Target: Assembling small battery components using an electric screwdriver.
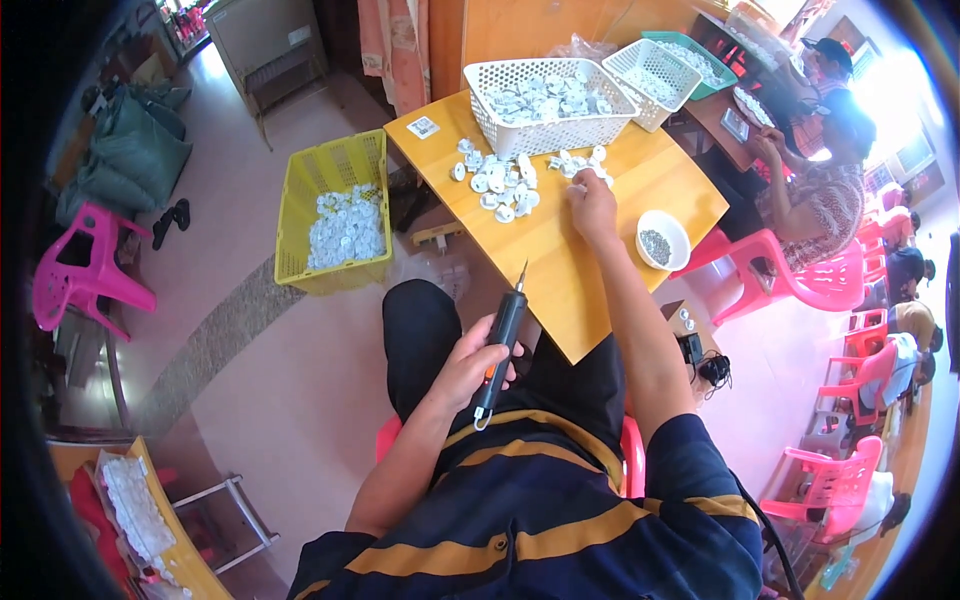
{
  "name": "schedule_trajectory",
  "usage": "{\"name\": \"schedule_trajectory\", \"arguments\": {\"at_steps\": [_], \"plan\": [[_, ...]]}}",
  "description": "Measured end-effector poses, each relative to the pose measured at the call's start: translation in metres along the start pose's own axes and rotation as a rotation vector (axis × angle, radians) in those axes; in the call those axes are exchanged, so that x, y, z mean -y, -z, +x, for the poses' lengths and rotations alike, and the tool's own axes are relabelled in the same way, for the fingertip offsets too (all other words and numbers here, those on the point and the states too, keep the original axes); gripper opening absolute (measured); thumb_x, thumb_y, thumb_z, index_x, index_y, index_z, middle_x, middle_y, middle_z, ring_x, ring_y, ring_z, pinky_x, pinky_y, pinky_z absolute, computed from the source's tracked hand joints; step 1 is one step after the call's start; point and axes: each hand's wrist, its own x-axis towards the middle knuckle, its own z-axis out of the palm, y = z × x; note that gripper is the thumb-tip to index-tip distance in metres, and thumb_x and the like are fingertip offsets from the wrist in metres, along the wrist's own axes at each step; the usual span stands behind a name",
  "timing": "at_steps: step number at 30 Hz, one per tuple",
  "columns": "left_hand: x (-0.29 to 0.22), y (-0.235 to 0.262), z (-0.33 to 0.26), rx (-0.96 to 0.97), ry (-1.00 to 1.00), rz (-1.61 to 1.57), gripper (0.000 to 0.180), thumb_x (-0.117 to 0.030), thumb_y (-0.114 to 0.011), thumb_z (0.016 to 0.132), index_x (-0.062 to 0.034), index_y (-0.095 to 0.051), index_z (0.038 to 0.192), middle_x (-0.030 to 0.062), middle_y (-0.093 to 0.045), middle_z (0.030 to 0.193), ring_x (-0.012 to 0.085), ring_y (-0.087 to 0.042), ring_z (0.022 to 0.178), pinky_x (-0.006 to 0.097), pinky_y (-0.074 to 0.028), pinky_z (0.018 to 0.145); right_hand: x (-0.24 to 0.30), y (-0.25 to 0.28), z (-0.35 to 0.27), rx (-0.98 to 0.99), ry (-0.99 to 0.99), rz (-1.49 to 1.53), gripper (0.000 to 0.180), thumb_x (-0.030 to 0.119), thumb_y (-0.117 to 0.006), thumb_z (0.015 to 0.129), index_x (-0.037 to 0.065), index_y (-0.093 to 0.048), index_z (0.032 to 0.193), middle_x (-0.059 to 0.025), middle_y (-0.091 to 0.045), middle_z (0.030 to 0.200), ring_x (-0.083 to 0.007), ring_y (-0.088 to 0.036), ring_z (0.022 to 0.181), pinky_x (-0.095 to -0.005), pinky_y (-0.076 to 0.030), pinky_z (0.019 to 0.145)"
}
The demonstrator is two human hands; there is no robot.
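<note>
My left hand (468,366) is wrapped round a black electric screwdriver (507,330) with an orange switch; its bit points up and away from me, above my lap. My right hand (594,205) reaches over the wooden table (560,275), its fingers pinched on a small white plastic part (577,184) that they mostly cover. Just beyond it lies a loose group of white plastic parts (566,163). Left of that hand is a bigger heap of round white parts (497,181). A white bowl of small metal screws (655,245) stands right of my right forearm.
Along the table's far side stands a white basket (545,133) full of white parts, beside a smaller white basket (655,112). On the floor at left is a yellow crate (290,235) holding clear-white pieces. Another person (815,205) sits working at right, on a pink chair (815,285).
</note>
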Motion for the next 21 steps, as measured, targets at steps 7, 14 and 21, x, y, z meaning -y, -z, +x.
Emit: {"name": "schedule_trajectory", "arguments": {"at_steps": [7, 14, 21], "plan": [[0.001, -0.001, 0.002, 0.004, 0.000, 0.023, 0.053, -0.010, -0.053, 0.094, -0.0050, -0.039, 0.145, 0.0096, -0.065, 0.106, 0.0144, -0.065, 0.075, 0.029, -0.057, 0.063, 0.005, -0.005, -0.070, 0.019, -0.059, 0.529, 0.016, 0.011, -0.067, 0.093, 0.003, -0.068, 0.107, -0.0073, -0.069, 0.090, -0.0160, -0.064, 0.078, -0.0290, -0.053, 0.075], [0.004, -0.002, 0.001, 0.002, -0.025, 0.017, 0.053, -0.011, -0.052, 0.094, -0.0035, -0.038, 0.145, 0.0101, -0.065, 0.106, 0.0145, -0.065, 0.075, 0.029, -0.057, 0.063, 0.035, -0.002, -0.119, 0.092, -0.149, 0.782, 0.024, 0.006, -0.070, 0.093, 0.002, -0.070, 0.117, 0.0004, -0.070, 0.092, -0.0064, -0.061, 0.080, -0.0226, -0.052, 0.076], [0.006, -0.003, 0.001, -0.010, -0.006, 0.027, 0.052, -0.011, -0.051, 0.095, -0.0042, -0.039, 0.145, 0.0103, -0.065, 0.105, 0.0146, -0.065, 0.075, 0.029, -0.057, 0.063, 0.039, 0.003, -0.135, 0.109, -0.172, 0.782, 0.020, 0.007, -0.070, 0.094, 0.002, -0.071, 0.113, -0.0001, -0.070, 0.091, -0.0068, -0.062, 0.080, -0.0229, -0.052, 0.075]]}}
